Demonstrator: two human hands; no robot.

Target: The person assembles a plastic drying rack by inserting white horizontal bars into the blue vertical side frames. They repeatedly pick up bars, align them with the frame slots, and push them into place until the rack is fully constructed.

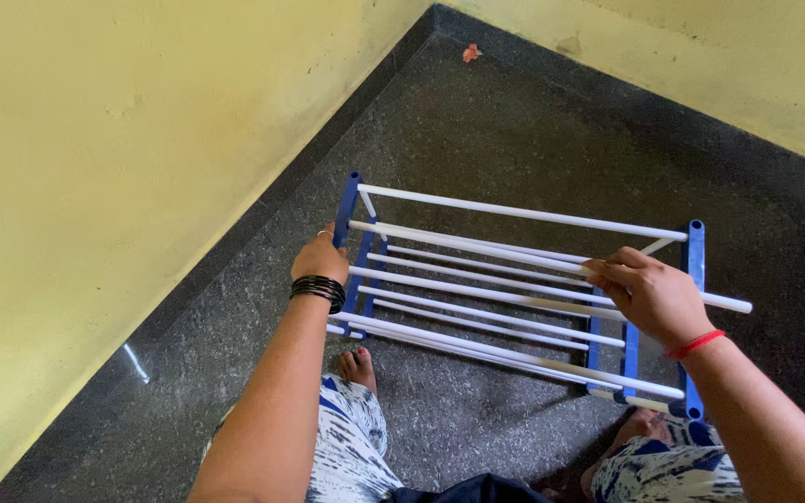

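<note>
A small rack (514,279) with blue plastic side frames and several white rods stands on the dark floor below me. My left hand (320,255), with black bangles on the wrist, grips the blue left side frame (348,216) near its top. My right hand (647,291), with a red thread on the wrist, is closed on a white rod (477,245) that runs across the rack and sticks out past the blue right side frame (695,253). My feet show under the rack.
The rack stands near a corner where two yellow walls (104,168) meet a dark speckled stone floor (514,121). A small orange scrap (470,53) lies by the far wall. My patterned white and blue trousers (358,447) fill the bottom edge.
</note>
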